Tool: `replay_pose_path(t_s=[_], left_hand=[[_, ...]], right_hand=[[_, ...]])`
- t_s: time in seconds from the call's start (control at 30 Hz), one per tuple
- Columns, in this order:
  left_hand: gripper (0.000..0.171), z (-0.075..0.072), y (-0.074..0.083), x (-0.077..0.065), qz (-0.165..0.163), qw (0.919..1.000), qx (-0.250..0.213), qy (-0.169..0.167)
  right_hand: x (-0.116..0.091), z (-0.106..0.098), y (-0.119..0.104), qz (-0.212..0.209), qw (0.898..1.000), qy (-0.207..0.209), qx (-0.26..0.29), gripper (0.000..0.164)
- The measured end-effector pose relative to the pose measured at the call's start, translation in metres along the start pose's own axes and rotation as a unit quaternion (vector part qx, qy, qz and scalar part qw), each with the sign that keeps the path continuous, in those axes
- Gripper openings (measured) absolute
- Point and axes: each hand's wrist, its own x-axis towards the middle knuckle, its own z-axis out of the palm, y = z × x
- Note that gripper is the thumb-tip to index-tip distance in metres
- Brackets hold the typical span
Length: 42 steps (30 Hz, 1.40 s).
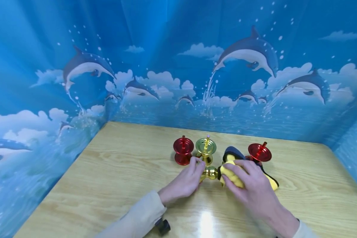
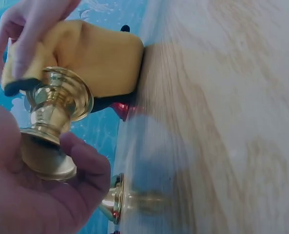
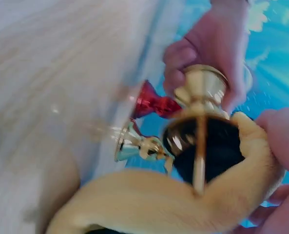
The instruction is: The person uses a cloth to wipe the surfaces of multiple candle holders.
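My left hand [image 1: 184,181] grips a gold candle holder [image 1: 210,172] by its base, and the holder lies tilted on its side in the air. In the left wrist view, fingers and thumb curl round the holder's foot [image 2: 49,158]. My right hand [image 1: 254,186] pinches a yellow cloth [image 1: 232,175] with a dark edge and backing against the holder's dish end. The right wrist view shows the cloth [image 3: 134,200] draped around the dish, with the holder's thin spike [image 3: 200,151] standing out of it. Part of the dish is hidden by the cloth.
Behind the hands stand a red candle holder [image 1: 183,150] and another gold one [image 1: 206,148], both upright. To the right, a second red holder [image 1: 259,152] leans behind the cloth. A blue dolphin-print curtain [image 1: 166,66] borders the wooden table [image 1: 122,158].
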Motion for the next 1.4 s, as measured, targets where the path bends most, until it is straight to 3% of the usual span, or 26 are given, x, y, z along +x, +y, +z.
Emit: replay_pose_path(t_s=[0.07,0.2,0.27,0.37,0.5,0.63,0.73,0.97,1.03,1.1,1.2,1.27,1.33,1.4], left_hand=[[0.05,-0.001,-0.001,-0.001,0.021,0.9995,0.023,-0.003],[0.047,0.0,-0.003,-0.003,0.069,0.995,0.07,-0.018],[0.044,0.001,-0.003,-0.004,0.102,0.9901,0.092,-0.029],[0.039,0.005,-0.002,-0.005,0.142,0.9833,0.109,-0.033],[0.033,0.007,0.001,-0.005,0.157,0.9814,0.108,-0.018],[0.036,0.007,0.001,-0.007,0.163,0.9791,0.122,-0.01],[0.039,0.006,0.002,-0.008,0.174,0.9756,0.133,-0.009],[0.038,0.008,0.003,-0.008,0.196,0.9696,0.147,0.004],[0.036,0.009,0.004,-0.007,0.184,0.9724,0.143,0.005],[0.036,0.011,0.004,-0.006,0.161,0.9779,0.133,0.003],[0.04,0.014,0.006,-0.005,0.099,0.9903,0.098,0.001],[0.045,0.015,0.007,-0.005,0.057,0.9957,0.073,0.004],[0.049,0.015,0.009,-0.005,0.025,0.9982,0.054,0.01],[0.049,0.015,0.01,-0.005,0.01,0.9988,0.046,0.013]], right_hand=[[0.005,-0.008,0.008,0.029,0.999,0.009,0.039,0.024],[0.018,-0.021,0.026,0.121,0.988,-0.006,0.091,0.037],[0.024,-0.025,0.033,0.178,0.976,-0.05,0.116,0.035],[0.03,-0.025,0.036,0.238,0.944,-0.147,0.177,0.029],[0.029,-0.02,0.036,0.237,0.9,-0.257,0.26,0.029],[0.028,-0.014,0.033,0.21,0.894,-0.299,0.26,0.025],[0.029,-0.013,0.032,0.2,0.895,-0.324,0.23,0.035],[0.032,-0.01,0.033,0.206,0.876,-0.385,0.203,0.032],[0.031,-0.008,0.03,0.191,0.881,-0.386,0.195,0.03],[0.029,-0.006,0.024,0.172,0.893,-0.377,0.177,0.029],[0.023,-0.002,0.01,0.096,0.934,-0.333,0.085,0.033],[0.017,0.001,0.002,0.039,0.957,-0.288,0.007,0.038],[0.012,0.005,-0.004,-0.009,0.97,-0.236,-0.064,0.043],[0.007,0.009,-0.006,-0.023,0.975,-0.2,-0.09,0.048]])
